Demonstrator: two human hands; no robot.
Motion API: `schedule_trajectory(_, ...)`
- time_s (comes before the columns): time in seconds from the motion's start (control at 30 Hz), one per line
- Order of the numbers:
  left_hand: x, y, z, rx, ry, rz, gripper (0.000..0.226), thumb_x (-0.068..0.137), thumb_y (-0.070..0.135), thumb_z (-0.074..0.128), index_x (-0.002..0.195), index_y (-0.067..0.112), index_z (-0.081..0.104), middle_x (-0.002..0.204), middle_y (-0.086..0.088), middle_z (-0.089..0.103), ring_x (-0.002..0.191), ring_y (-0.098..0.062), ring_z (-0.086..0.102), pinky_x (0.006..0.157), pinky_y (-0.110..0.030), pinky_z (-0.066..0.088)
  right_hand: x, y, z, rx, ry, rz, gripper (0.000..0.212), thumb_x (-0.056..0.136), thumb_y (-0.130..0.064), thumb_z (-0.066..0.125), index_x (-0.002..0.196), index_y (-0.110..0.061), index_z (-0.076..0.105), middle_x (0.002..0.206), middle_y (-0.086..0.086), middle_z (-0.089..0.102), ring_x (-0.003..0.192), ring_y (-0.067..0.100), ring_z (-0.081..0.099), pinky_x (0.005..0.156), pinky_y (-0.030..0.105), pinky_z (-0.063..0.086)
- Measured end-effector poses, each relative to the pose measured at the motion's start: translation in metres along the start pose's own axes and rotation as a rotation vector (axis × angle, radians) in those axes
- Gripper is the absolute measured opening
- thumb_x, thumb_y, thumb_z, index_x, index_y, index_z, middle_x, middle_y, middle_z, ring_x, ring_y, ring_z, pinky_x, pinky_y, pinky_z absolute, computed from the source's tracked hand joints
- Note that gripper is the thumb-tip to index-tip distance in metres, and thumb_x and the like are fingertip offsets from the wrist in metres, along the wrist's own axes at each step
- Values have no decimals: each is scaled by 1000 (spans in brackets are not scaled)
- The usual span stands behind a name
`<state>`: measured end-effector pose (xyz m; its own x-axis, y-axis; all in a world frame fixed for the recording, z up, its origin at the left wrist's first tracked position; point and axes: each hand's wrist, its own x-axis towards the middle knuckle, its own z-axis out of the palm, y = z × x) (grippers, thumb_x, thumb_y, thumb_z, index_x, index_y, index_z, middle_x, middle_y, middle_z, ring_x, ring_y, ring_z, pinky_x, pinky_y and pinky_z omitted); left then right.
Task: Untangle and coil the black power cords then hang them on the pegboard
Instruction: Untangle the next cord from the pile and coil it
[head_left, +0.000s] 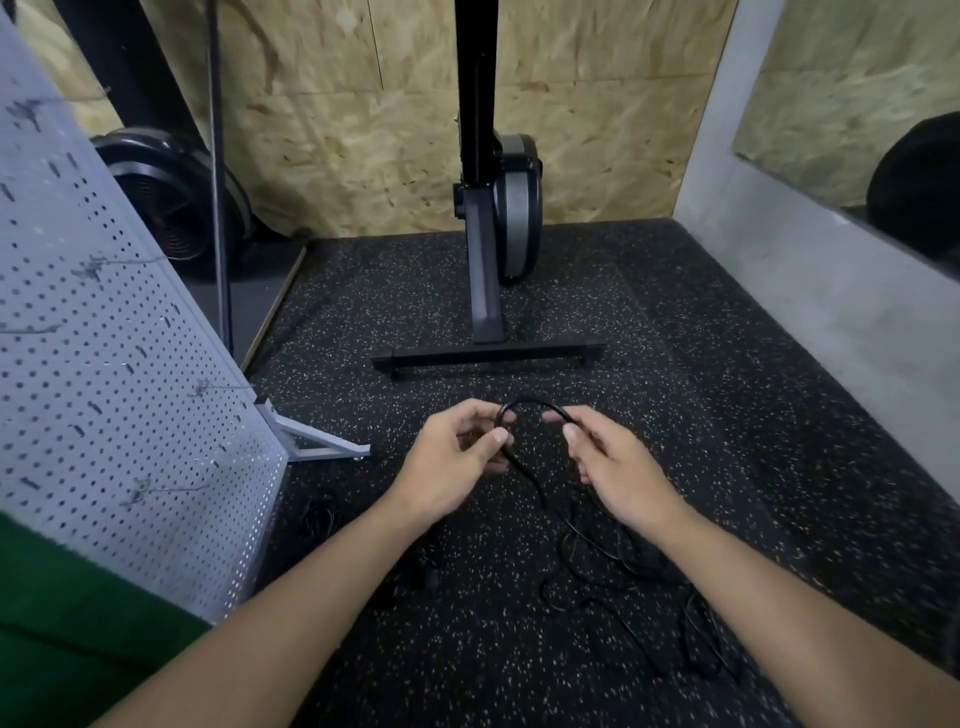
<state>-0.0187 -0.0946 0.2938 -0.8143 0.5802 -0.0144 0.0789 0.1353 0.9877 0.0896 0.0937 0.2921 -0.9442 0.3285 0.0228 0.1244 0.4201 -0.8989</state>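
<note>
Blending into speckled floor (675, 374): cord (530, 401) (ends indistinct).

Two hands (457, 457) (621, 467), one pegboard (130, 364), cords (530, 401) (tangled, uncountable)

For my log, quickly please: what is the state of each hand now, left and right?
Left hand: closed, pinching the black power cord.
Right hand: closed, pinching the other side of the same cord loop.
</note>
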Motion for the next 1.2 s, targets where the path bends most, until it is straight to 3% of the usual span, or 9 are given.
schedule_trajectory(0.07, -1, 0, 0, -15, 0, -18, 16, 103, 5, 63, 107, 16, 73, 102, -14, 74, 90, -25, 75, 83, -39, 65, -1, -1, -1, -1, -41, 10, 38, 109, -22, 49, 125, -54, 63, 94, -32, 64, 86, -7, 59, 85, 27, 46)
schedule_trajectory(0.23, -7, -2, 3, -92, 12, -61, 13, 104, 3, 60, 111, 7, 70, 103, -18, 71, 85, -26, 76, 82, -39, 65, -12, 0, 3, -60, -152, 5, 58, 97, -16, 67, 135, -56, 50, 119, -18, 67, 84, 3, 57, 90, 33, 53)
schedule_trajectory(0.4, -9, 2, 12, -137, -25, -58, 15, 104, 1, 59, 116, 3, 69, 98, -16, 70, 85, -25, 75, 80, -37, 64, -19, 2, 6, -124, -151, -4, 37, 101, -33, 67, 126, -51, 46, 103, -22, 70, 90, 13, 62, 89, 35, 53)
schedule_trajectory(0.67, -17, 21, 22, -218, 30, 33, 17, 104, 12, 63, 118, 7, 71, 93, -10, 71, 89, -25, 76, 83, -37, 64, -18, -6, 2, -104, -133, -26, 15, 103, -33, 63, 115, -35, 55, 93, -14, 78, 96, 13, 72, 96, 51, 53)
schedule_trajectory(0.83, -17, 13, 19, -97, -70, -70, 30, 104, 47, 54, 122, 27, 68, 119, 4, 74, 116, -11, 68, 110, -41, 47, -11, -20, -3, 70, -84, -62, 9, 107, -24, 58, 114, -20, 62, 86, -2, 77, 66, 4, 60, 66, 30, 45)
schedule_trajectory(0.93, -17, 1, 21, 158, -324, -70, 25, 104, 23, 51, 126, 28, 62, 126, 15, 68, 117, 6, 60, 112, -32, 42, -8, -34, -6, 231, -46, -20, 16, 108, -19, 54, 121, -15, 64, 84, 1, 76, 64, 11, 51, 59, 27, 44)
schedule_trajectory(1.0, -19, -8, 30, 261, -407, -26, 31, 104, 12, 56, 130, 28, 59, 129, 16, 66, 121, 5, 59, 112, -30, 43, -6, -42, -7, 333, -25, -8, 20, 110, -19, 51, 123, -14, 66, 84, 3, 75, 64, 11, 49, 60, 26, 46)
schedule_trajectory(1.1, -21, -19, 39, 351, -394, 48, 18, 108, 23, 55, 124, 28, 62, 101, 25, 68, 90, 0, 63, 84, -27, 51, -5, -48, -10, 317, 8, -34, 26, 112, -24, 46, 121, -17, 69, 83, -1, 74, 70, 8, 55, 71, 27, 48)
schedule_trajectory(1.2, -15, -26, 37, 378, -356, 42, 15, 111, 27, 51, 114, 26, 66, 67, 18, 56, 58, -4, 42, 58, -27, 39, -5, -55, -11, 354, 42, -30, 28, 113, -23, 43, 117, -16, 70, 77, -1, 68, 79, 12, 64, 78, 32, 54)
